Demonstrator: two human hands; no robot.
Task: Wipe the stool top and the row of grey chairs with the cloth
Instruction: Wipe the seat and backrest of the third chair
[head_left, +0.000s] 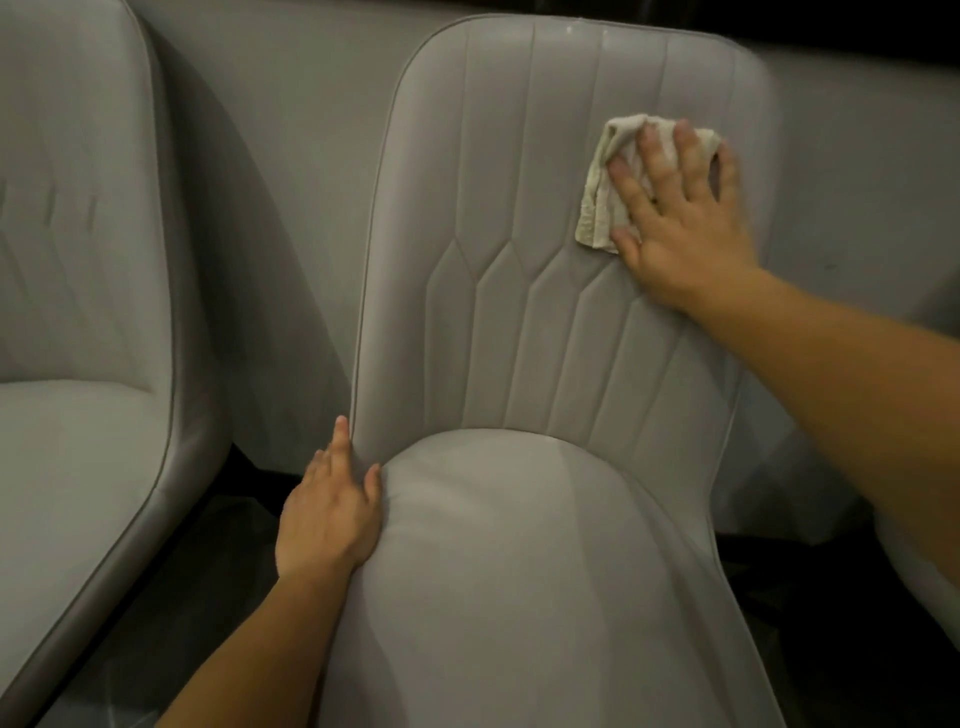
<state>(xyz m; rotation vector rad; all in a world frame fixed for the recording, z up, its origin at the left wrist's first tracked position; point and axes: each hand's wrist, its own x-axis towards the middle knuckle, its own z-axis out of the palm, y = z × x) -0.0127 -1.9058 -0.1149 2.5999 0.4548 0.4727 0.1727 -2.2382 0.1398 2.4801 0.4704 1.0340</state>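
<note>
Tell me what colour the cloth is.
The cloth is off-white, seen in the head view.

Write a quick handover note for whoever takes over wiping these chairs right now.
Right hand: fingers flat, pressing the cloth against the upper right of the middle chair's backrest.
Left hand: steadying that chair at its left edge, where backrest meets seat.
Done: cannot tell; backrest wipe under way.
Left: rest of this backrest, its seat, possibly the left chair. The stool is out of view.
</note>
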